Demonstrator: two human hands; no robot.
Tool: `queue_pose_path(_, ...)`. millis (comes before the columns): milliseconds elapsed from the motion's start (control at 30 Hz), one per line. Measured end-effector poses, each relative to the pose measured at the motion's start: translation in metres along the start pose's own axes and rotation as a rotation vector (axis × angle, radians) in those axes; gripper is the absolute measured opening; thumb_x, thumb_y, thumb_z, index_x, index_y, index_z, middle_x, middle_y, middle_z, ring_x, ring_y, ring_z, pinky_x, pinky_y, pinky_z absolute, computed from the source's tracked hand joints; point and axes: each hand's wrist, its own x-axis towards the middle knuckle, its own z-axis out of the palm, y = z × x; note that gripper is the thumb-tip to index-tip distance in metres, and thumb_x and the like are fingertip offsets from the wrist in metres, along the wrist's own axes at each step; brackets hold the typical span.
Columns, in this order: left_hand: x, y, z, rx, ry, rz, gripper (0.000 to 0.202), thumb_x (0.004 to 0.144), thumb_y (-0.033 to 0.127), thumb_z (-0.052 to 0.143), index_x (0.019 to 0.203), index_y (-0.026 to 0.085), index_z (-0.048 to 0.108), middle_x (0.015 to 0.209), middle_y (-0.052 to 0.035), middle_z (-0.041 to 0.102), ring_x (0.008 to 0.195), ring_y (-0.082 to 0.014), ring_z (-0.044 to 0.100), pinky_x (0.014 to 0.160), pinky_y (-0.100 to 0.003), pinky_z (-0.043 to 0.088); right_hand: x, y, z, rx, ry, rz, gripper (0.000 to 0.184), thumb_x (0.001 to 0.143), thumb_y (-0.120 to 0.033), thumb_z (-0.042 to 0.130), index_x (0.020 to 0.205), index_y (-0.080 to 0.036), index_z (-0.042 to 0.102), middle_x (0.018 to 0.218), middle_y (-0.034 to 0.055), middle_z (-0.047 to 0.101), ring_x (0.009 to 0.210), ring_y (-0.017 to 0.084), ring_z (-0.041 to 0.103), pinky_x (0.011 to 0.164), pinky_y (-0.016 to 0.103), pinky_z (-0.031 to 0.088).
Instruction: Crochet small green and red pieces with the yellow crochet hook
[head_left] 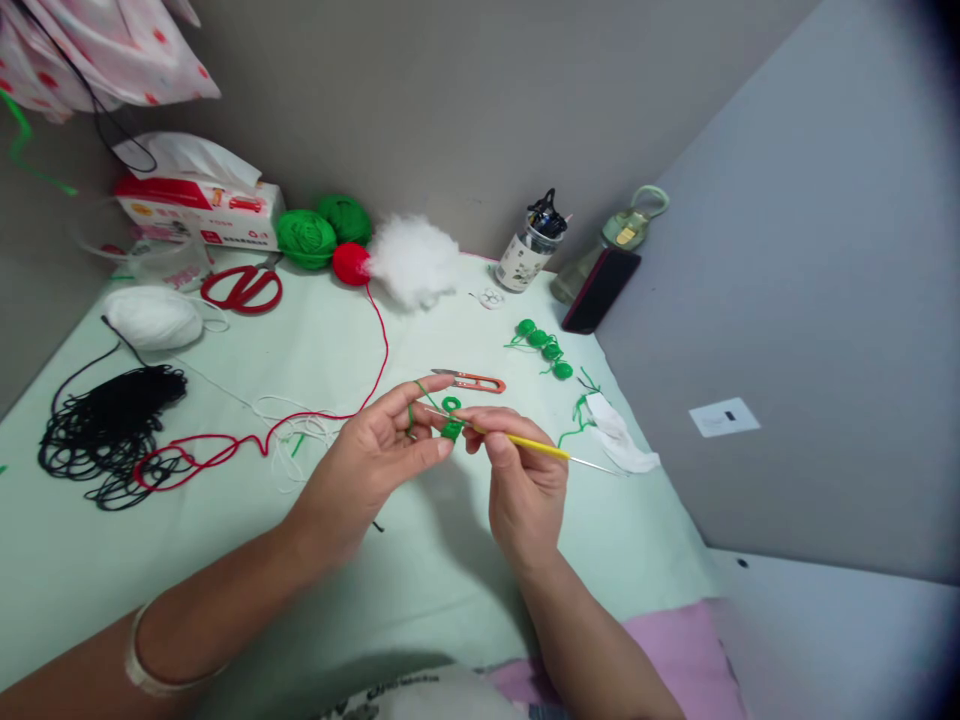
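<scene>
My left hand [379, 450] pinches a small green crochet piece [452, 428] between thumb and fingers, with green yarn looped over the index finger. My right hand [517, 470] is closed on a yellow-handled crochet hook [536, 446] whose metal tip meets the green piece. Both hands hover above the pale green table cover [420, 560]. A small green ring [451, 404] lies just beyond the fingers.
Orange thread snips [472, 380], several green crochet discs [545, 347], white cloth [619, 435], red yarn ball [349, 263] with trailing strand, two green yarn balls [306, 238], white stuffing [412, 260], red scissors [241, 288], black yarn tangle [112, 425], white yarn [152, 317], tissue box [199, 210], jar [529, 255], phone [600, 290].
</scene>
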Motion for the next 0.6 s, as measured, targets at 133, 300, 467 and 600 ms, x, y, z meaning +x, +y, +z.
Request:
queue_pose_path(133, -0.001, 0.002, 0.003, -0.054, 0.007, -0.053, 0.048, 0.082, 0.03, 0.08, 0.128, 0.028, 0.068, 0.079, 0.0036, 0.06, 0.069, -0.0101, 0.048, 0.062, -0.024, 0.038, 0.0, -0.004, 0.002, -0.133, -0.017, -0.065, 0.02, 0.095, -0.02, 0.063, 0.102, -0.031, 0.078, 0.1, 0.0017, 0.08, 0.093, 0.02, 0.069, 0.082, 0.038, 0.055)
queue_pose_path(300, 0.002, 0.002, 0.002, -0.153, -0.016, -0.129, 0.045, 0.081, 0.026, 0.08, 0.125, 0.025, 0.07, 0.078, 0.0038, 0.061, 0.062, -0.0077, 0.044, 0.059, -0.022, 0.036, 0.001, -0.005, 0.0, -0.225, -0.043, -0.111, 0.017, 0.095, -0.023, 0.062, 0.1, -0.027, 0.078, 0.098, 0.0052, 0.078, 0.086, 0.02, 0.07, 0.069, 0.036, 0.057)
queue_pose_path(467, 0.005, 0.005, -0.003, -0.19, 0.002, -0.148, 0.041, 0.08, 0.026, 0.081, 0.12, 0.023, 0.073, 0.08, 0.0032, 0.062, 0.064, -0.0072, 0.048, 0.063, -0.021, 0.042, 0.008, -0.004, -0.01, -0.025, 0.053, 0.019, 0.016, 0.097, -0.027, 0.06, 0.097, -0.023, 0.075, 0.09, 0.0042, 0.075, 0.065, 0.014, 0.066, 0.058, 0.03, 0.056)
queue_pose_path(600, 0.005, 0.006, -0.005, -0.149, -0.01, -0.119, 0.035, 0.082, 0.029, 0.079, 0.117, 0.025, 0.074, 0.083, 0.0019, 0.065, 0.078, -0.0115, 0.061, 0.077, -0.025, 0.048, 0.015, -0.008, -0.013, 0.116, 0.009, 0.108, 0.017, 0.097, -0.031, 0.06, 0.095, -0.024, 0.074, 0.082, 0.0023, 0.074, 0.059, 0.012, 0.064, 0.053, 0.026, 0.053)
